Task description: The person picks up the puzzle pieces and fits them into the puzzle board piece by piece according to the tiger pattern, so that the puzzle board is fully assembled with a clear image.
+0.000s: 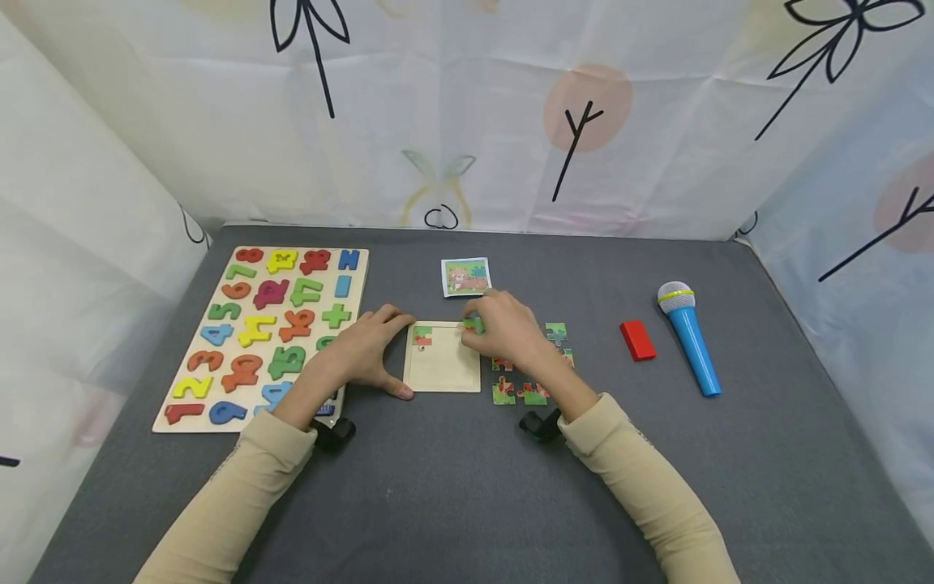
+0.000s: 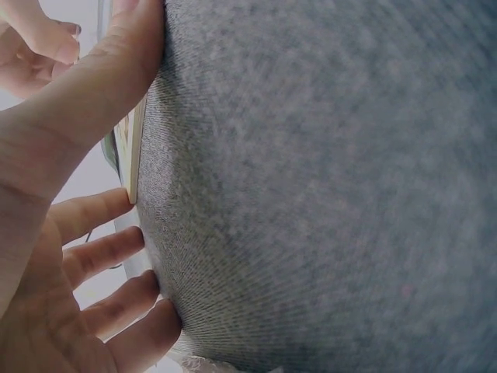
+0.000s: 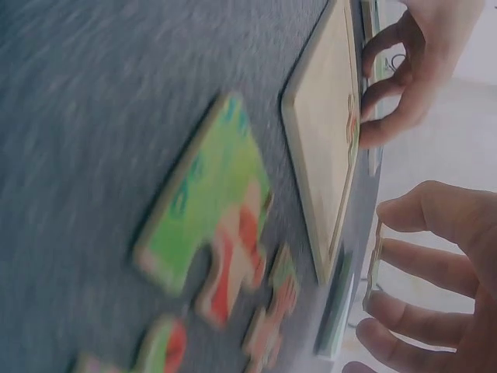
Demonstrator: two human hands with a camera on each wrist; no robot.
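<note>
A pale cloth (image 1: 496, 105) printed with black stems and leaves is hung behind a grey table (image 1: 438, 495). The left part of the table is occupied by a wooden number puzzle board (image 1: 193, 427), whose coloured numerals are partly covered by the left arm. The left edge of a square wooden jigsaw tray (image 1: 445, 369) is steadied by the left hand (image 1: 372, 345), its thumb and fingers spread wide, with no object gripped between them. At the tray's upper right corner, a small piece is pinched between the thumb and fingertips of the right hand (image 1: 503, 324); whether the tray is touched by that piece cannot be told. A blue toy microphone (image 1: 689, 341) is laid far to the right, with a red rectangular block (image 1: 638, 340) placed near its left side. A white-bordered picture card (image 1: 467, 277) is set just beyond the tray. Loose jigsaw pieces (image 1: 533, 394) are scattered to the tray's right, some hidden by the right forearm. One green-and-red corner piece (image 1: 423, 336) is seated in the tray's upper left, while the pinched green jigsaw piece (image 1: 474, 324) is partly covered by fingers
</note>
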